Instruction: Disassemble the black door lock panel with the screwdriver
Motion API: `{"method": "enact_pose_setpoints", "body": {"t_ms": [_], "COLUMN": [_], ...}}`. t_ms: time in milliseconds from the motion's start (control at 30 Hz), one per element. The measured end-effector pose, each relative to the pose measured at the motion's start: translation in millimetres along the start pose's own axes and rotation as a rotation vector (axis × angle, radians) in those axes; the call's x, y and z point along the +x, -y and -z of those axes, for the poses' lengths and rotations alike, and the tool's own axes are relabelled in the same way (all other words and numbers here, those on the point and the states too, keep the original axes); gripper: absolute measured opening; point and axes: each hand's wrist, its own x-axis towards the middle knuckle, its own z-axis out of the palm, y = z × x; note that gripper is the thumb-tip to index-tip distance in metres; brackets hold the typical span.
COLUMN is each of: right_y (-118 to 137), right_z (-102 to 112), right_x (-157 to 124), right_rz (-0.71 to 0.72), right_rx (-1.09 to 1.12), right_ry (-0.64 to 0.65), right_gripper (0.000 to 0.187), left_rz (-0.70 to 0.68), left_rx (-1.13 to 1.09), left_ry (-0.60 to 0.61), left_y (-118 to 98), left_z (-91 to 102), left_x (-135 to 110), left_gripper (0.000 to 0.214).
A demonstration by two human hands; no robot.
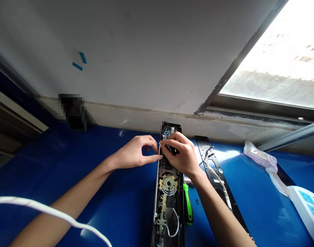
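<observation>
A long, narrow, opened black housing (154, 206), which looks like a door lock body, lies on the blue table. Inside it are a circuit board (167, 131) near the far end, a round metal mechanism (168, 183) in the middle and a loop of thin white wire (178, 223) at the near end. Over its upper part, my right hand (181, 151) pinches a short white cable (160, 149) between thumb and fingertips. From the left, my left hand (139, 151) closes its thumb and fingers on the same cable at the housing's edge. The fingertips partly hide the cable's end.
A green screwdriver (188, 206) lies against the housing, with small screws (197, 201) beside it. Farther right are a black plate (220, 171) carrying a wrapped cable, a plastic packet (260, 154) and a white power strip (301, 209). A white cord (56, 214) crosses above my left forearm.
</observation>
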Motion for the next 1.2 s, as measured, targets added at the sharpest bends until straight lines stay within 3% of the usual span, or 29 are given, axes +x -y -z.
{"method": "enact_pose_setpoints", "body": {"t_ms": [200,300,500,667,833,1067,1200], "right_y": [0,2,2,-2,0,0,0], "right_z": [0,1,-1,-3,0,0,1], "right_x": [1,4,5,4,4,3,4], "right_rz": [-0.006,-0.003,0.017,0.026,0.030,0.026,0.022], "right_rx": [0.073,0.111,0.061,0.057,0.071,0.088,0.090], "right_ry": [-0.006,-0.011,-0.010,-0.025,-0.013,-0.012,-0.012], "right_gripper": [0.012,0.010,0.015,0.016,0.026,0.029,0.029], "left_rz": [0.066,0.128,0.151,0.127,0.113,0.123,0.136], "left_rx": [-0.116,-0.275,-0.465,-0.439,-0.368,-0.366,-0.376], "left_ry": [0.028,0.027,0.064,0.139,0.103,0.036,0.081], "left_y": [4,5,9,11,14,24,25], "left_z": [-3.6,-4.4,-2.6,-0.4,-1.4,-5.4,-1.4], "left_x": [1,-1,2,6,6,10,9], "left_gripper": [0.020,0.020,0.022,0.027,0.039,0.039,0.036]}}
